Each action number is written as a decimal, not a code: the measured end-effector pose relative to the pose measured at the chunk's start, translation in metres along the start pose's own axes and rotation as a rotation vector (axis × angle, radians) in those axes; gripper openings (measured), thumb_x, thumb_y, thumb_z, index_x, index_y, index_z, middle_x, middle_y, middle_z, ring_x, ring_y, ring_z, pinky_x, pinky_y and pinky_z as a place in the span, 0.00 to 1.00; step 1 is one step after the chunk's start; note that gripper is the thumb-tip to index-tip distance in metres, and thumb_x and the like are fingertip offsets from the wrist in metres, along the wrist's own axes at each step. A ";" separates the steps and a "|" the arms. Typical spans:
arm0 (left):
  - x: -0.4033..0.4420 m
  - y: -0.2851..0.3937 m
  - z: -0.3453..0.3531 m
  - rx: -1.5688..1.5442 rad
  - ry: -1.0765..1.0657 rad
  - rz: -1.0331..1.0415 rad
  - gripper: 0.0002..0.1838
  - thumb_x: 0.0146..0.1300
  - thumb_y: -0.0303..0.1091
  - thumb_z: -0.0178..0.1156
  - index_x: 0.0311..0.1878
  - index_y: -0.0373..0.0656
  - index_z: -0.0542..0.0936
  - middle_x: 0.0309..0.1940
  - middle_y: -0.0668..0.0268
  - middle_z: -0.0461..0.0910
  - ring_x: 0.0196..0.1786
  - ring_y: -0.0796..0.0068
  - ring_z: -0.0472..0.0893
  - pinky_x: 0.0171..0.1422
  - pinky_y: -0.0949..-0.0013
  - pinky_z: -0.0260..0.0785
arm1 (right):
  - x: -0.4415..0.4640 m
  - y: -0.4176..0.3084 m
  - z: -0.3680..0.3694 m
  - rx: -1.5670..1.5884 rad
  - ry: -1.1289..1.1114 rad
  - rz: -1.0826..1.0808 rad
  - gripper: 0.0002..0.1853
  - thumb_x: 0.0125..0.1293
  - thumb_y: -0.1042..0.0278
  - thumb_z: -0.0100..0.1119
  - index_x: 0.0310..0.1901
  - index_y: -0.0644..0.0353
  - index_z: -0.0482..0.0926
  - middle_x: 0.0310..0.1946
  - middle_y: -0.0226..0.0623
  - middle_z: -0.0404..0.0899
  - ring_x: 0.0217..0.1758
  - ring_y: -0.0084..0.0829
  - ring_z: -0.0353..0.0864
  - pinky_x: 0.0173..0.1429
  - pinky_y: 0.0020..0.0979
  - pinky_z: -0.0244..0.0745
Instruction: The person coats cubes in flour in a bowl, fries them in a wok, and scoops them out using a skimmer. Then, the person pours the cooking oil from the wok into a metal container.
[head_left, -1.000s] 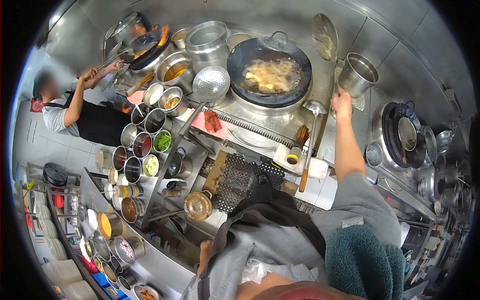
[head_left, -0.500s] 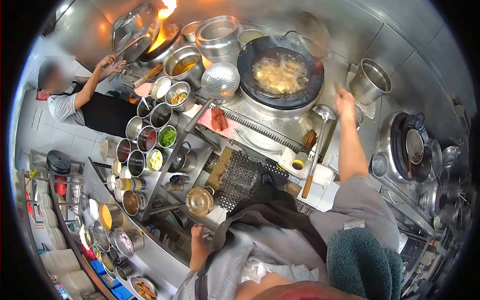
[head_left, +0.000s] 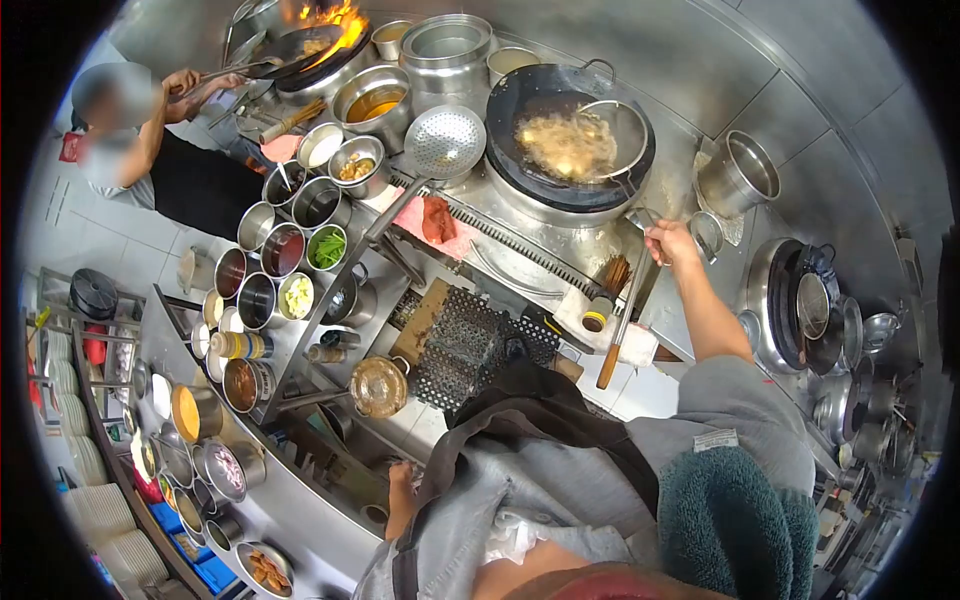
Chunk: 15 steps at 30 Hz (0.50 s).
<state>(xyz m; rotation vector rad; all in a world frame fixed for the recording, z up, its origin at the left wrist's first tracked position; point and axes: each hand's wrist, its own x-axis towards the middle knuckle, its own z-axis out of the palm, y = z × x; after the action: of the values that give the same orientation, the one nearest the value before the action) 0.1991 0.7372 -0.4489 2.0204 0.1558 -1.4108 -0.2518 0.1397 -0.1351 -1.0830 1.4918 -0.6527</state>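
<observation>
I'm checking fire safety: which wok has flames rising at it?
The co-worker's wok, upper left: flames rise at its edge. The middle wok, nearest the right hand, shows none.

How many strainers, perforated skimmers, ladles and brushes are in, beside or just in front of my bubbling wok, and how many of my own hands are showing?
Round wire-mesh strainer: 1
Round perforated steel skimmer: 1
Long metal ladle with wooden handle: 1
Brown bristled brush: 1
Bare hands, right hand and left hand: 2
Total: 6
</observation>
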 end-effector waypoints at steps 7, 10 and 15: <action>0.024 0.008 -0.008 -0.028 -0.059 0.079 0.10 0.61 0.34 0.52 0.37 0.40 0.80 0.25 0.66 0.78 0.26 0.73 0.75 0.30 0.69 0.66 | 0.029 0.021 0.087 0.338 -0.135 -0.047 0.06 0.58 0.72 0.54 0.26 0.60 0.71 0.15 0.30 0.70 0.08 0.20 0.62 0.10 0.23 0.53; 0.009 0.052 -0.005 -0.025 0.022 0.101 0.09 0.58 0.30 0.52 0.38 0.37 0.77 0.26 0.64 0.76 0.24 0.69 0.76 0.26 0.65 0.70 | 0.004 0.014 0.103 0.396 -0.131 -0.027 0.04 0.58 0.73 0.54 0.27 0.61 0.73 0.15 0.30 0.71 0.11 0.22 0.66 0.13 0.24 0.55; -0.017 0.111 0.007 0.044 0.158 0.125 0.08 0.56 0.27 0.51 0.37 0.36 0.75 0.24 0.63 0.74 0.22 0.66 0.76 0.23 0.62 0.73 | 0.055 0.016 0.123 0.385 -0.142 -0.120 0.05 0.59 0.73 0.53 0.26 0.62 0.73 0.15 0.32 0.71 0.11 0.24 0.66 0.13 0.25 0.57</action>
<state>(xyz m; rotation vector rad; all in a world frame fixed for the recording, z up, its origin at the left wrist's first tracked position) 0.2365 0.6515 -0.3860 2.1388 0.0663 -1.1875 -0.1359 0.1173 -0.2014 -0.9019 1.1276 -0.8871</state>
